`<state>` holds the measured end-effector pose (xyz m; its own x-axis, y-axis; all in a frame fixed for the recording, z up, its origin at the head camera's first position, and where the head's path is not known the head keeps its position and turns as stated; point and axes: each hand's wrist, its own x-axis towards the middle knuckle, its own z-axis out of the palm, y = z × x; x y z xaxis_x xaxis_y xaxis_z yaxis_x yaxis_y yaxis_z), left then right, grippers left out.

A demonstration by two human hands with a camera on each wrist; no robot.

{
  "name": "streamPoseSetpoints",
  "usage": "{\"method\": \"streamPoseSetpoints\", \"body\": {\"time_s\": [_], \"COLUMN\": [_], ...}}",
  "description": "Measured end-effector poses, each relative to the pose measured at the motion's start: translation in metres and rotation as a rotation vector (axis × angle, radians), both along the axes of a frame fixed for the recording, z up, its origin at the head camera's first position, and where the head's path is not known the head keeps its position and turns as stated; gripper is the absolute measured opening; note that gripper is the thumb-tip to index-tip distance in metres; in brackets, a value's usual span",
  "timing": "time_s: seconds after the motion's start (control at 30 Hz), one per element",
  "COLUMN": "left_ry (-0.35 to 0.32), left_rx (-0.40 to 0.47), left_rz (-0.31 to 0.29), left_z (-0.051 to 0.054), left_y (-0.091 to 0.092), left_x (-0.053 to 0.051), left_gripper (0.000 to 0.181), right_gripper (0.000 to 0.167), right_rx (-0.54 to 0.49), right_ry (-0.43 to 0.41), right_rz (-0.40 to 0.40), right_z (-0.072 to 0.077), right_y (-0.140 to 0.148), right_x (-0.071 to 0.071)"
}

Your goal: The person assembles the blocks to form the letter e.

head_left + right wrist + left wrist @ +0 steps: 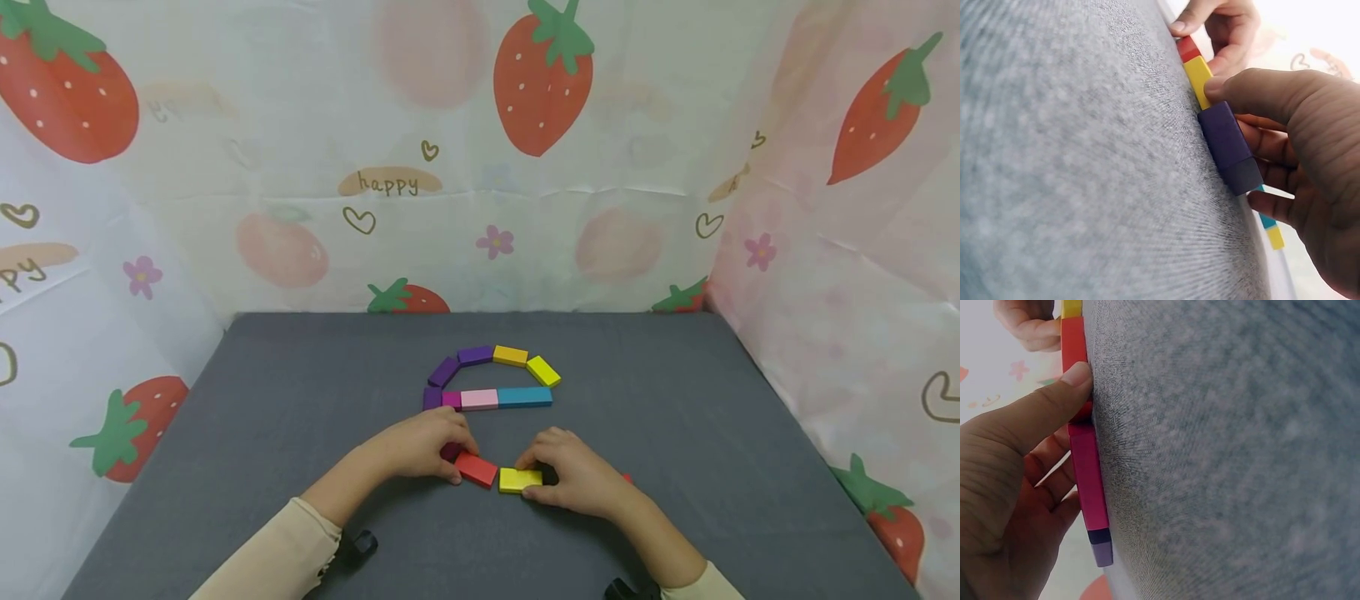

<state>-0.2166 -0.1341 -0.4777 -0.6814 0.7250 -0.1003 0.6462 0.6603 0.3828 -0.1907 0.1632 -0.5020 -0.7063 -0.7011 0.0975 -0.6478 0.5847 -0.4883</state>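
In the head view my left hand (pixel 420 446) pinches a red block (pixel 476 470) at its left end, with the thumb on the near side. A magenta block (pixel 1089 478) lies under that hand in the left wrist view, partly hidden from the head. My right hand (pixel 579 473) holds a yellow block (pixel 516 481) between thumb and fingers, flat on the grey cloth. Only a narrow gap parts the red and yellow blocks. Beside the right thumb, the right wrist view shows a purple block (pixel 1225 134), mostly covered by the hand in the head view.
Beyond the hands, purple blocks (pixel 476 357), an orange block (pixel 511 356) and a yellow block (pixel 543 372) form an arch. Below it runs a row with a pink block (pixel 480 400) and a blue block (pixel 525 397). Strawberry-printed cloth (pixel 465 250) encloses the grey table (pixel 300 367).
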Motion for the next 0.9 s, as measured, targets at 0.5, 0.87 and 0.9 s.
{"method": "streamPoseSetpoints", "body": {"time_s": [0.5, 0.87, 0.9], "left_ry": [-0.013, -0.013, -0.015], "left_rx": [-0.003, -0.006, -0.006], "left_rz": [0.005, 0.005, 0.005], "left_z": [0.0002, 0.0006, 0.0006], "left_y": [0.0010, 0.0017, 0.0016], "left_x": [-0.0007, -0.0007, -0.0007], "left_gripper": [0.032, 0.031, 0.031], "right_gripper": [0.025, 0.025, 0.025], "right_rx": [0.011, 0.007, 0.008], "right_ry": [-0.020, -0.017, -0.017], "right_rz": [-0.009, -0.004, -0.004], "right_z": [0.0004, 0.0004, 0.0003], "right_y": [-0.0030, -0.0027, -0.0028], "right_x": [-0.0011, -0.0016, -0.0016]}}
